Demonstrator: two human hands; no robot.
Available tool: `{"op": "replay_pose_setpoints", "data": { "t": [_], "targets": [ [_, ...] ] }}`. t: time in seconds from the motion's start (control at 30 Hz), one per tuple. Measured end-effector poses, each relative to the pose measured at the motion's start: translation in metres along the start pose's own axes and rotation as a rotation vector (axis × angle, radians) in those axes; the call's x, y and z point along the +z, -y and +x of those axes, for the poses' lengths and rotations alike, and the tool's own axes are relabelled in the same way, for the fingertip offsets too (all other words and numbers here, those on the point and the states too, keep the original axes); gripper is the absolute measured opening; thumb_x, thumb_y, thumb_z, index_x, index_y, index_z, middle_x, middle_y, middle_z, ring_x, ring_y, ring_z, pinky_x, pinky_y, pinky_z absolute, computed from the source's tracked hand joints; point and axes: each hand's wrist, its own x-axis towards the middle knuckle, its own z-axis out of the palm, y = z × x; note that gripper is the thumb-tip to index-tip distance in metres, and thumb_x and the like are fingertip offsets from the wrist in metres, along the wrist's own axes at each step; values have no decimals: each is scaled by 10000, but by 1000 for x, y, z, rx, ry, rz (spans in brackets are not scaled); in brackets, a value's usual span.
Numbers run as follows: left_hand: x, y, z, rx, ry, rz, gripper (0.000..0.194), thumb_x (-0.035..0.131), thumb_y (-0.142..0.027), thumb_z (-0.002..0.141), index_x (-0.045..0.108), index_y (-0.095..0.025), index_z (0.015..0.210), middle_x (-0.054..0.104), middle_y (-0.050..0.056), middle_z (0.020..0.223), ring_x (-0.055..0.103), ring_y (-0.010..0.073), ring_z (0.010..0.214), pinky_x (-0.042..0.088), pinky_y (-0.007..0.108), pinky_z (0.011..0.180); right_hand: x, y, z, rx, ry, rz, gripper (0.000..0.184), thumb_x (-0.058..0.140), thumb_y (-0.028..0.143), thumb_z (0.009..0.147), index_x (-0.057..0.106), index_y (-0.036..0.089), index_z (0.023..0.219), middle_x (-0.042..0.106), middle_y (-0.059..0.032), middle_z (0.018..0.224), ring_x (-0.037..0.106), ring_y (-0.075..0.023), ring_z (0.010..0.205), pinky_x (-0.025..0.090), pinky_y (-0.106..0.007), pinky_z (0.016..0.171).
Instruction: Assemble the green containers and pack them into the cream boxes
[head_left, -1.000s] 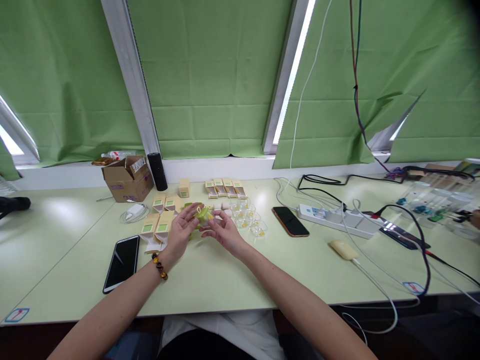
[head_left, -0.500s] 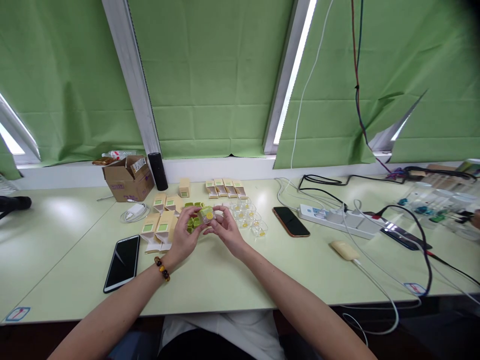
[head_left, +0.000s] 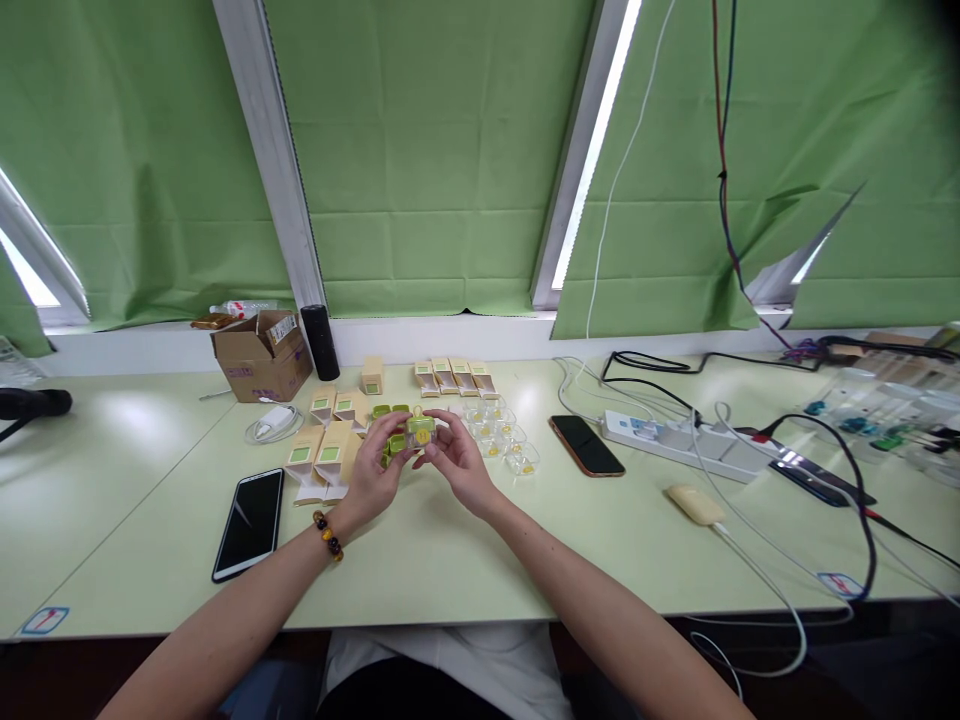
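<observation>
A small clear case with a green lid and a yellow round label [head_left: 421, 432] is held upright between both hands above the table. My left hand [head_left: 380, 462] is closed on its left side, fingers and thumb at the edge. My right hand [head_left: 457, 461] pinches the right side. Behind and beside the left hand sit several green lids [head_left: 393, 445], partly hidden by its fingers. To the right of my right hand stand several clear cases [head_left: 493, 430] with yellow labels. Several cream paper boxes with green windows [head_left: 328, 458] stand left of my left hand, some with flaps open.
More cream boxes [head_left: 454, 377] line the back. A black-screened phone [head_left: 250, 524] lies at front left, another phone [head_left: 586, 445] right of the clear cases. A power strip [head_left: 684, 445] with cables fills the right. A cardboard box [head_left: 262, 360] and black cylinder [head_left: 320, 343] stand at back left.
Both hands have turned the small case from a tilted pose to upright, its yellow label now facing me. The case has shifted slightly right in view.
</observation>
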Motion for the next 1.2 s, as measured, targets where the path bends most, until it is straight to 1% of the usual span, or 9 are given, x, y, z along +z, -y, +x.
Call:
{"op": "replay_pose_setpoints", "data": {
  "t": [0.2, 0.33, 0.47, 0.6, 0.73, 0.97, 1.1, 1.2],
  "targets": [
    [-2, -1, 0, 81, 35, 113, 385, 583, -287, 1038, 571, -276, 1423, 607, 119, 1399, 588, 264, 1321, 543, 452, 1099, -2, -3, -2, -53, -18, -81, 465, 756, 436, 951, 561, 307, 1353, 671, -28, 1031, 661, -173, 847, 620, -392, 829],
    [-2, 2, -1, 82, 48, 102, 389, 549, -282, 1053, 543, -278, 1443, 585, 127, 1413, 568, 267, 1343, 524, 466, 1123, -3, -5, -2, -57, -25, -124, 462, 754, 431, 950, 570, 315, 1358, 665, -32, 1032, 669, -194, 902, 619, -408, 848],
    [0, 3, -3, 65, 60, 69, 418, 531, -278, 1063, 520, -295, 1481, 555, 127, 1474, 527, 274, 1404, 506, 468, 1143, -4, -6, -3, -73, -53, -165, 471, 773, 400, 934, 582, 324, 1359, 665, -33, 1042, 672, -199, 945, 621, -408, 877],
    [0, 2, -4, 43, 56, 38, 417, 526, -280, 1067, 516, -302, 1484, 542, 124, 1489, 519, 275, 1416, 494, 469, 1155, -4, -5, -4, -95, -22, -198, 540, 774, 346, 929, 552, 335, 1421, 655, -44, 1112, 666, -197, 991, 610, -411, 934],
    [1, 1, -4, 21, 57, 14, 424, 543, -294, 1063, 516, -303, 1486, 530, 128, 1501, 528, 283, 1413, 501, 474, 1150, -3, -5, -5, -85, -34, -203, 604, 771, 346, 928, 495, 344, 1464, 660, -47, 1127, 669, -203, 1010, 613, -400, 922],
    [2, -2, -5, -34, 67, -56, 441, 576, -308, 1052, 506, -298, 1487, 525, 133, 1508, 556, 288, 1386, 494, 489, 1159, -2, -7, -4, -60, -47, -140, 521, 800, 360, 910, 521, 335, 1350, 655, -31, 1088, 675, -204, 1012, 618, -384, 874],
    [3, 0, -6, -77, 59, -126, 499, 669, -302, 1003, 501, -295, 1474, 530, 134, 1509, 577, 285, 1351, 491, 493, 1160, -2, -8, -3, -44, -33, -99, 510, 786, 377, 926, 508, 339, 1352, 665, -34, 1103, 690, -193, 954, 620, -399, 870],
    [5, 5, -7, -110, 16, -198, 468, 714, -292, 975, 533, -289, 1406, 559, 126, 1450, 619, 263, 1278, 532, 461, 1106, -1, -9, -3, -33, -25, -89, 508, 784, 407, 926, 504, 332, 1343, 677, -39, 1093, 692, -197, 929, 621, -397, 835]
  ]
}}
